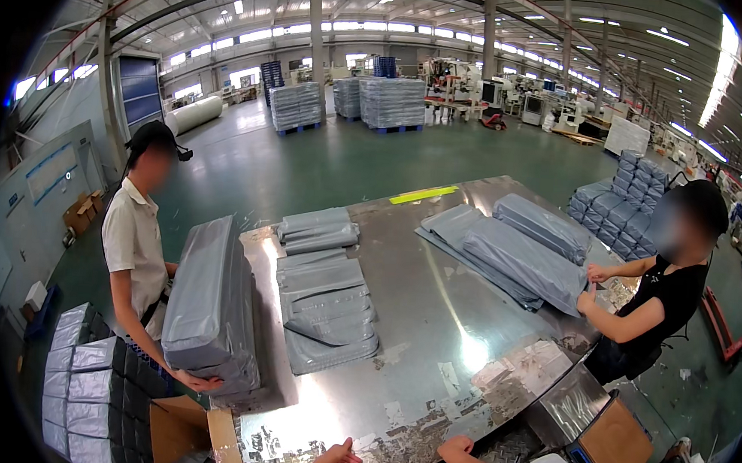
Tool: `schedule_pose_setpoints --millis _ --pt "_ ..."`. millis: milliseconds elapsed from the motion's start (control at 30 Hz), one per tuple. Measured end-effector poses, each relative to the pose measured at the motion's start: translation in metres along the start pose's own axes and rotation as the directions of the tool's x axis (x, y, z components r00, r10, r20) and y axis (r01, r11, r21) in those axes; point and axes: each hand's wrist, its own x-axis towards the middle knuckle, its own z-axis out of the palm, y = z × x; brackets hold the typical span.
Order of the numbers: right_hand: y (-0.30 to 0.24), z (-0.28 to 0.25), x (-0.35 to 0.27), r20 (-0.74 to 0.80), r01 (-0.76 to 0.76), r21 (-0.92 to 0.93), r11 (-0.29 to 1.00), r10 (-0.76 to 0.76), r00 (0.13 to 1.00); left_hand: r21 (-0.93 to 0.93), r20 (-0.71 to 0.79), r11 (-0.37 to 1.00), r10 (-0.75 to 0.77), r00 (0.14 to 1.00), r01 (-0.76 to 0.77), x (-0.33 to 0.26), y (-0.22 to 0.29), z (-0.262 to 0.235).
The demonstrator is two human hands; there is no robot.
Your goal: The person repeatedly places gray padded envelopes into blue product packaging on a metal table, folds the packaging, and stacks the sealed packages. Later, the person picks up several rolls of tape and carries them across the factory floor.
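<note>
My left hand [341, 456] is at the near edge of the metal-topped table [407, 337], its fingers apart and nothing visible in it. My right hand [457, 446] is bent inward at the same edge, with its fingers mostly hidden. Ahead of me on the left lie flat grey plastic bags [327, 310], loosely stacked and partly folded over. Behind them is a smaller stack of grey bags [318, 229]. Farther right, two long grey plastic-wrapped bundles [520, 255] rest on more flat grey sheeting. Neither of my hands touches these.
At left a person [140, 241] holds a tall grey wrapped bundle [211, 306] upright at the table's side. Another person [668, 287] at right grips the end of a long bundle. Grey packs [98, 384] and an open carton [181, 429] stand lower left; a metal bin [574, 405] stands lower right.
</note>
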Motion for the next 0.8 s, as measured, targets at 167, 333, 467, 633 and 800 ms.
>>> schedule_pose_setpoints --millis 167,333,467,633,800 --pt "0.000 -0.005 -0.006 0.009 0.004 -0.008 1.000 -0.004 1.000 -0.004 0.020 1.000 0.010 1.000 -0.010 -0.002 0.000 0.000" --pt "0.005 -0.003 -0.002 0.006 -0.004 -0.018 1.000 0.004 1.000 0.037 0.009 0.999 0.001 1.000 -0.002 -0.004 0.010 0.005" --pt "0.002 -0.009 -0.008 0.023 0.014 -0.026 1.000 -0.014 1.000 0.041 -0.018 0.999 -0.020 1.000 0.021 -0.010 0.008 0.006" --pt "0.003 0.008 0.017 0.036 -0.029 -0.072 0.997 0.031 0.999 0.053 -0.011 0.998 -0.022 1.000 0.022 -0.005 0.016 0.010" --pt "-0.006 0.005 0.012 0.025 0.011 -0.049 0.999 -0.010 1.000 0.010 -0.010 0.999 -0.035 0.999 0.036 -0.008 0.004 0.002"
